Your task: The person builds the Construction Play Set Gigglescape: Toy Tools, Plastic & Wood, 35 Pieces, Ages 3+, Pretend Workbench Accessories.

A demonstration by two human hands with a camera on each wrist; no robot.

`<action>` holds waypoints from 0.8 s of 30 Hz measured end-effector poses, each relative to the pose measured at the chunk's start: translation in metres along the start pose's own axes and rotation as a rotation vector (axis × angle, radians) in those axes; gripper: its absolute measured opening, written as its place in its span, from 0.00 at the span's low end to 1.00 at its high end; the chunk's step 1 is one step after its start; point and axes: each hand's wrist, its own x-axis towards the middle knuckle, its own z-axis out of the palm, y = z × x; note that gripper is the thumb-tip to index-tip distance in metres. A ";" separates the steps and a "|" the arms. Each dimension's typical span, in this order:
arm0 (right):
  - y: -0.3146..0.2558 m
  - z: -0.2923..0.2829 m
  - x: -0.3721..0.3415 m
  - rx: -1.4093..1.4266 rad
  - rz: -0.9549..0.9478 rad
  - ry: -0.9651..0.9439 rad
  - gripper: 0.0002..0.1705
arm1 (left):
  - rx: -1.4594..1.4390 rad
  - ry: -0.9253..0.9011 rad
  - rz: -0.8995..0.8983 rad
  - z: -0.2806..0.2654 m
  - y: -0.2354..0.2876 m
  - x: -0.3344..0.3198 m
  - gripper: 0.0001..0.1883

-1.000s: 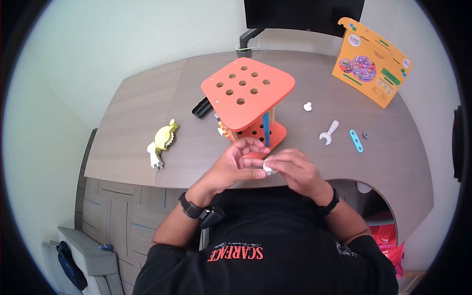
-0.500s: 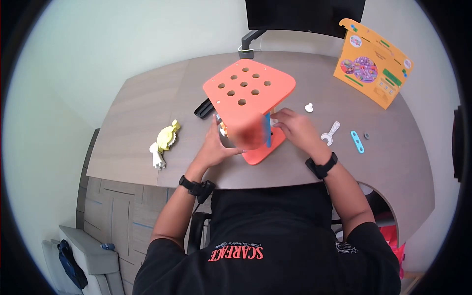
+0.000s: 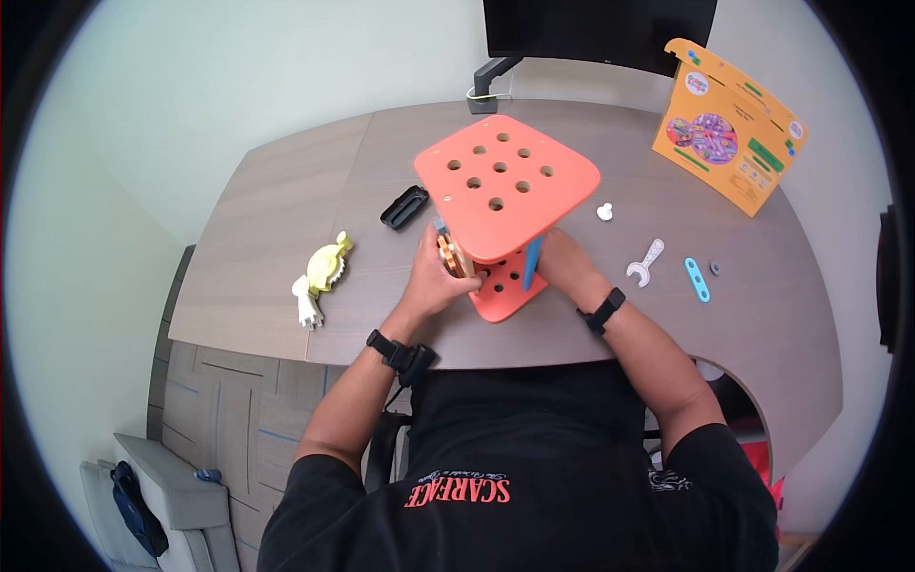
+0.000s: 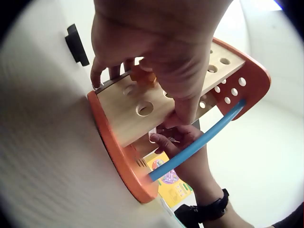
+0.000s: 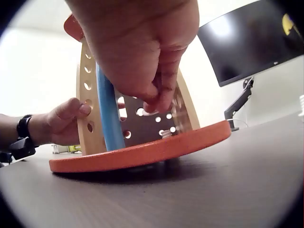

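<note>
A toy workbench with an orange-red perforated top point(image 3: 510, 181) stands in front of the person, a blue rod point(image 3: 532, 262) joining its top and base point(image 5: 142, 159). My left hand point(image 3: 434, 276) grips its wooden side panel point(image 4: 128, 111), the thumb on the near edge and the fingers round the outer face. An orange knobbed piece point(image 4: 143, 76) sits on that panel beneath the hand. Reaching in between top and base from the right, my right hand point(image 3: 560, 262) has its fingertips pinched together. A small white piece point(image 4: 152, 135) shows at those fingers, mostly hidden by them.
Left on the table lie a yellow toy saw point(image 3: 326, 267) and a white toy piece point(image 3: 308, 305). A black tray point(image 3: 404, 207) sits behind the workbench. To the right are a white peg point(image 3: 605, 212), toy wrench point(image 3: 645, 263), turquoise strip point(image 3: 698, 280), grey ring point(image 3: 715, 268) and orange box point(image 3: 732, 133).
The hands have parted from the white piece they held together in front. My left hand has moved onto the side panel, my right inside the workbench. The workbench has shifted slightly right.
</note>
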 end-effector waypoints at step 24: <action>0.002 0.021 0.017 0.489 -0.071 0.155 0.24 | 0.203 -0.028 -0.041 -0.001 0.010 0.014 0.60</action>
